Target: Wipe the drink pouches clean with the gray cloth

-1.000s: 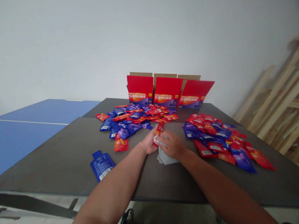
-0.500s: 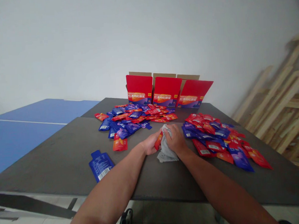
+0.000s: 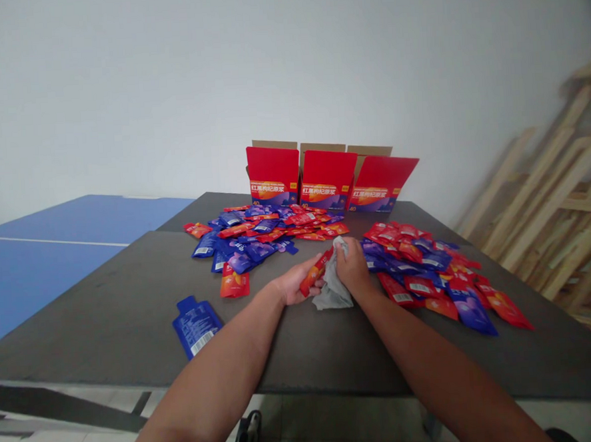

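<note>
Left hand (image 3: 298, 284): fingers grasp red pouch (image 3: 317, 273), inside table's (image 3: 126, 318) front edge.
Right hand (image 3: 351, 263): fingers clench grey cloth (image 3: 334, 290).
Change: cloth moved aside, pouch more uncovered.

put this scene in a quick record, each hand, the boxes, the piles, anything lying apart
left hand: holds a red pouch
right hand: grips a grey cloth beside that pouch
boxes: three, red, flaps up, side by side at the back
left pile: red and blue pouches
right pile: same mix
lying apart: one blue pouch, left side
surface: dark table
</note>
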Demonstrator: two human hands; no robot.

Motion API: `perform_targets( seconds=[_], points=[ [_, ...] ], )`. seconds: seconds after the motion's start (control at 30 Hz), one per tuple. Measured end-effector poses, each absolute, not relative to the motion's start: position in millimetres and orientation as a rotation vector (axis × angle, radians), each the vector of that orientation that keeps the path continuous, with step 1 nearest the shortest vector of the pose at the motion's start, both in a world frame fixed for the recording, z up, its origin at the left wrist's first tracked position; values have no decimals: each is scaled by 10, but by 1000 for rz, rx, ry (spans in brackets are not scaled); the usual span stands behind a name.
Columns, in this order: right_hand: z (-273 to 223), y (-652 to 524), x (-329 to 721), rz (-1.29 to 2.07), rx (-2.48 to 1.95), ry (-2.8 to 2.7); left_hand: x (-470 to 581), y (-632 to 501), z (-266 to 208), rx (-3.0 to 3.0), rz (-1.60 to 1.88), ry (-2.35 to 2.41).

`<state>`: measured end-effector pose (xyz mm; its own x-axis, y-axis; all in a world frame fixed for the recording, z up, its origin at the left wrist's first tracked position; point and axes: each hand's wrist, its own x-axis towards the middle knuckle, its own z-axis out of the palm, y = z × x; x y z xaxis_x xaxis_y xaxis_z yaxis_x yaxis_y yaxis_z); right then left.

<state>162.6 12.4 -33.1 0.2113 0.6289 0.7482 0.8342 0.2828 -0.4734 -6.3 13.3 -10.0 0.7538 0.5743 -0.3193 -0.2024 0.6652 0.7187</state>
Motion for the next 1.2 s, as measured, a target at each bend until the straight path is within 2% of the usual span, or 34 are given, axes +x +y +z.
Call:
perform_targets(
  seconds=[0.13,0.27,0.5,0.77,1.2],
  points=[
    [-333,149,1682,-218,-1456,-1453,-129,182,-69,574,443,398],
    [-279,102,1653,-253,-1382,-1503,-177,266,-43,420,715,324],
    [-187,-107,1518,-296,-1100,-1777,-131,368,-43,304,1072,535],
    [-203,-182,1563,-307,-1019,-2322,-14,352,-131,451,1074,524],
    [-182,-146,1588,-243,-1294,-2259,33,225,-140,767,1027,470]
  ],
)
